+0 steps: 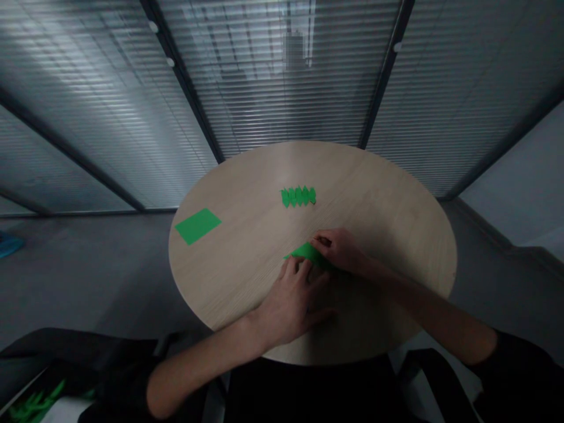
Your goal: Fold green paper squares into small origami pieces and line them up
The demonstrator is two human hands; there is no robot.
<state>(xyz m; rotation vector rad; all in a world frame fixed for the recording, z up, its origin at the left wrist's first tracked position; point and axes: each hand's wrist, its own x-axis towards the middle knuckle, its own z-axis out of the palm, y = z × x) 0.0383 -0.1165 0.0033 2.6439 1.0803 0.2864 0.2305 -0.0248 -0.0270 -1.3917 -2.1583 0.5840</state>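
Observation:
A piece of green paper [305,251] lies on the table in front of me, partly covered by both hands. My left hand [286,305] rests on its near edge with fingertips down, fingers stretched out and the thumb apart. At the paper's right far side, my right hand [341,249] is closed, with thumb and forefinger pinched at its edge. Beyond the hands, several small green folded-looking pieces [298,196] form a short row. A flat green paper sheet [198,225] lies near the left edge of the table.
The oval wooden table [247,188] stands by glass panels with blinds [282,106]. A chair armrest [429,367] shows at lower right. Down at lower left are green strips [37,405] beside something white. A blue object [9,244] lies on the floor at far left.

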